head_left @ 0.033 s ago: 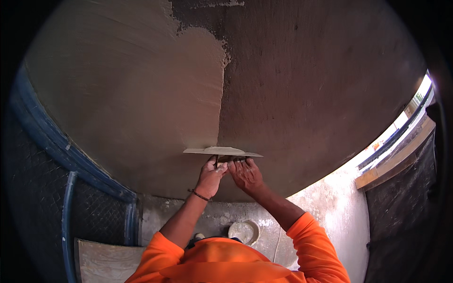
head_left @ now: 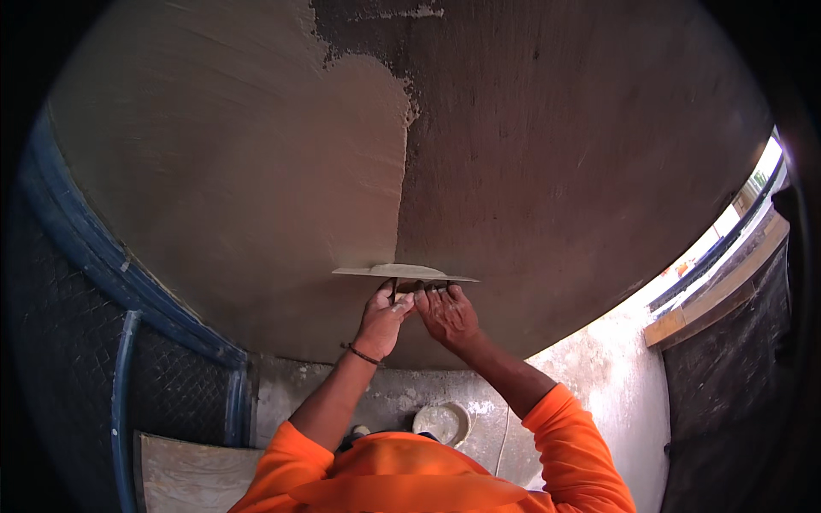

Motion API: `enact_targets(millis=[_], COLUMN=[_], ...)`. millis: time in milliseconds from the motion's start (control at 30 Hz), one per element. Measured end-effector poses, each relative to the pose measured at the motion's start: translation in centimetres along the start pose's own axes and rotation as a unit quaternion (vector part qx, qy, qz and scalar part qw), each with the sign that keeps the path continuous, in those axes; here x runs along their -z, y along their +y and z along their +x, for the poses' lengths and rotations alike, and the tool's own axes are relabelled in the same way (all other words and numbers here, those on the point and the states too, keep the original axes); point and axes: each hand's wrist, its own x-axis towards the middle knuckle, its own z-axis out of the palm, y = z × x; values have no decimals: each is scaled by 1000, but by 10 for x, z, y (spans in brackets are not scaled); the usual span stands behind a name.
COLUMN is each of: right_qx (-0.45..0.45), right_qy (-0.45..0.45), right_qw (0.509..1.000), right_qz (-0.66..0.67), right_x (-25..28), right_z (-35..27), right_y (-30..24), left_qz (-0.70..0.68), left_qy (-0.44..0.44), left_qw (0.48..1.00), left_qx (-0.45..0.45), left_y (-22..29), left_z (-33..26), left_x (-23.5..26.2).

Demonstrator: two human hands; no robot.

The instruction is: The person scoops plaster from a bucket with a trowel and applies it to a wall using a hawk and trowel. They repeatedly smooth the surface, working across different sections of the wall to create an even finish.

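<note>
A flat plastering trowel [head_left: 402,273] lies edge-on against the wall. It sits at the seam between smooth light wet plaster [head_left: 239,171] on the left and dark rough bare wall [head_left: 581,154] on the right. My left hand [head_left: 385,316], with a thin band on its wrist, is wrapped around the trowel's handle just below the blade. My right hand [head_left: 446,315] is right beside it, fingertips pressed up against the blade's underside. Both forearms rise from orange sleeves at the lower edge.
Blue scaffold tubes [head_left: 120,265] and dark mesh [head_left: 51,342] run down the left. A round pale pan [head_left: 441,422] sits on the concrete floor [head_left: 590,368] below my arms. A mortar-smeared board [head_left: 188,474] lies lower left, and a wooden plank [head_left: 710,299] at the right.
</note>
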Motion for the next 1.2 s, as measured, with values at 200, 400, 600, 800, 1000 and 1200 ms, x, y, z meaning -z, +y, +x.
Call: enact_targets(millis=[200,400,600,800,1000,1200], right_qx=[42,52,3,30,-6,-68], right_qy=[62,102,56,135,197,223], right_qw=[995,988,994,982,972,972], right_qz=[-65,-100,-98,-126,-129,-30], right_x=[77,168,257,328,385,438], right_z=[55,126,192,253,308,364], right_y=[44,95,134,163,196,237], left_qz=[45,145,174,163,134,165], left_qy=[-37,-38,28,124,220,302], left_qw=[992,948,951,960,951,918], left_qx=[-108,-279,-253,-189,-173,-196], left_y=[72,144,110,43,4,-21], left_z=[9,-14,-54,-77,-116,-144], left_x=[-59,-110,-64,33,125,161])
